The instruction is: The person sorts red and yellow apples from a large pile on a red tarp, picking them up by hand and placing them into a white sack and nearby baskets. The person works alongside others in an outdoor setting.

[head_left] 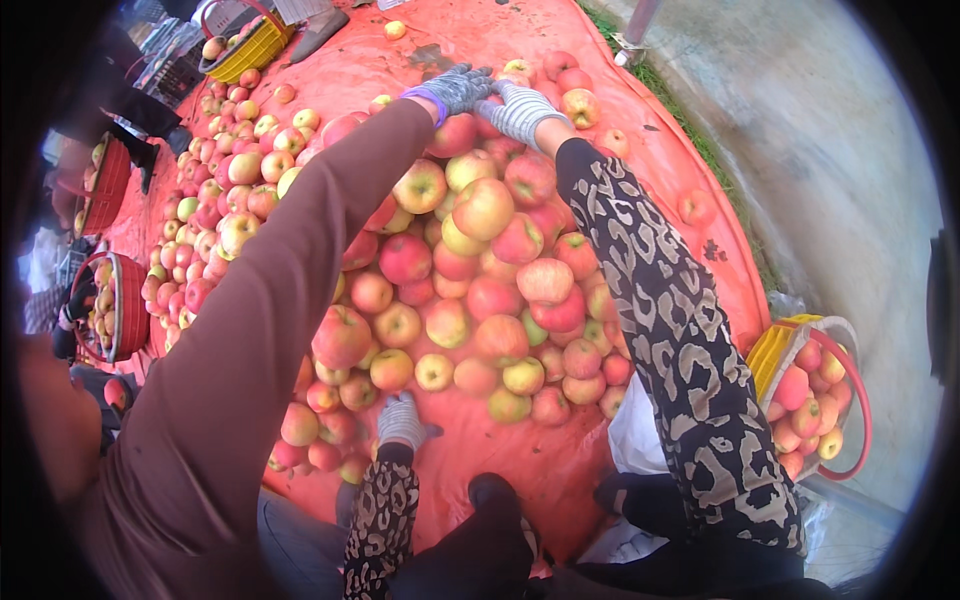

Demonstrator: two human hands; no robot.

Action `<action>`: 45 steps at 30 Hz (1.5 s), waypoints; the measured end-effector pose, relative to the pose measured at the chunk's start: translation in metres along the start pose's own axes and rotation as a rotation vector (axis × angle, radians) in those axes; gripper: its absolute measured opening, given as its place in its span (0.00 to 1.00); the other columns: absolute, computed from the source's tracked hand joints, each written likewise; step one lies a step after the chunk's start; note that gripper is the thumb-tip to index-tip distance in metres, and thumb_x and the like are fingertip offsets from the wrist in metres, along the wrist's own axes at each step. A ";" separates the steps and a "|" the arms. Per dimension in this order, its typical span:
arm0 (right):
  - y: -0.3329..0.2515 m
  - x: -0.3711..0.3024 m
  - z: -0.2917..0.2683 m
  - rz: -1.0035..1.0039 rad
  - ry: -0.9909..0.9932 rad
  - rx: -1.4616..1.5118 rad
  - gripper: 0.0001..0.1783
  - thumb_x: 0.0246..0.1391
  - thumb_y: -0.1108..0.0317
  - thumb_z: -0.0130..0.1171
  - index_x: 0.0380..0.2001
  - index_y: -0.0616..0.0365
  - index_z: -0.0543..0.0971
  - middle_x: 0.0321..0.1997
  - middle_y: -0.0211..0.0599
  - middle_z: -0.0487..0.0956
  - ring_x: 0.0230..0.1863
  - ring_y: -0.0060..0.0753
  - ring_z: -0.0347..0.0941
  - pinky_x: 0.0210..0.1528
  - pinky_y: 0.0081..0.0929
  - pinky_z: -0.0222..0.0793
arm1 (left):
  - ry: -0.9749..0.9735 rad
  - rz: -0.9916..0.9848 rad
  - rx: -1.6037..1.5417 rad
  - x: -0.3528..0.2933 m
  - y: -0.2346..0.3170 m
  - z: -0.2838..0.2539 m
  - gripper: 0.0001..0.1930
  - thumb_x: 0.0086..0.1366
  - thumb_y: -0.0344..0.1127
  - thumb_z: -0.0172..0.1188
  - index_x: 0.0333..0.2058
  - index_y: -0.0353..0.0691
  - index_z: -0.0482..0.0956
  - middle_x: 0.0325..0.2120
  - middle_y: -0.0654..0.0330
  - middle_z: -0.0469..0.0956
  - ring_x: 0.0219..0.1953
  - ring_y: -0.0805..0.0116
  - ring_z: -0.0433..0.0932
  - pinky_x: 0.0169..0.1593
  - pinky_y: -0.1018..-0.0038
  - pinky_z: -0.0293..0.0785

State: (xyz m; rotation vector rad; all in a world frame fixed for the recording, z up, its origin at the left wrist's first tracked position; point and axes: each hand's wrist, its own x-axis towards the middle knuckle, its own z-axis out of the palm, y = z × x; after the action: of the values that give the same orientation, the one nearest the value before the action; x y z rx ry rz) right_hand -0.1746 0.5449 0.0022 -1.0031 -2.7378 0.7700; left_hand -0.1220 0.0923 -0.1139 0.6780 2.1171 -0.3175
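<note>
My right hand [527,113], in a striped grey knit glove, reaches to the far side of a heap of red and yellow apples [490,295]. Its fingers stretch out over the apples there, close against a co-worker's gloved hand [456,88] with a purple cuff. That person's brown sleeve crosses the heap from the left. Down at the near edge of the apples, my left hand [402,422] wears a similar glove. It is low over the red tarp [455,435], fingers pointing at the pile and thumb out to the side. No held apple shows in either hand.
A yellow basket with a red handle [785,350], full of apples, stands at the right. Red baskets [128,305] and another yellow basket [262,50] are at the left and far left, near other people. A grey concrete strip [830,170] borders the tarp.
</note>
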 end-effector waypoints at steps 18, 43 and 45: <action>0.010 -0.052 -0.011 -0.040 -0.069 0.202 0.22 0.59 0.58 0.53 0.52 0.59 0.71 0.48 0.41 0.77 0.49 0.44 0.71 0.53 0.30 0.65 | 0.019 0.034 0.049 0.007 0.001 0.004 0.53 0.38 0.53 0.74 0.58 0.31 0.57 0.57 0.39 0.63 0.56 0.47 0.68 0.57 0.61 0.68; -0.025 -0.143 0.036 -0.293 -0.417 -0.152 0.35 0.48 0.37 0.52 0.50 0.52 0.74 0.47 0.46 0.75 0.49 0.51 0.71 0.53 0.40 0.67 | 1.145 0.278 -1.065 -0.007 -0.007 0.000 0.17 0.58 0.26 0.57 0.47 0.37 0.67 0.40 0.58 0.69 0.41 0.68 0.71 0.46 0.73 0.71; -0.040 -0.150 0.049 -0.458 -0.370 -0.118 0.41 0.44 0.36 0.57 0.51 0.59 0.71 0.50 0.51 0.73 0.51 0.53 0.70 0.53 0.40 0.67 | 1.328 0.286 -0.603 -0.023 -0.005 -0.048 0.26 0.53 0.29 0.63 0.52 0.38 0.66 0.48 0.50 0.66 0.50 0.55 0.68 0.54 0.64 0.67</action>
State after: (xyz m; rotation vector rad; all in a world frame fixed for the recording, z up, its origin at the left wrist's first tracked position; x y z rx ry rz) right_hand -0.0953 0.4031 -0.0115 -0.2298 -3.1734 0.7786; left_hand -0.1457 0.1023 -0.0668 0.9062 2.9867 1.2127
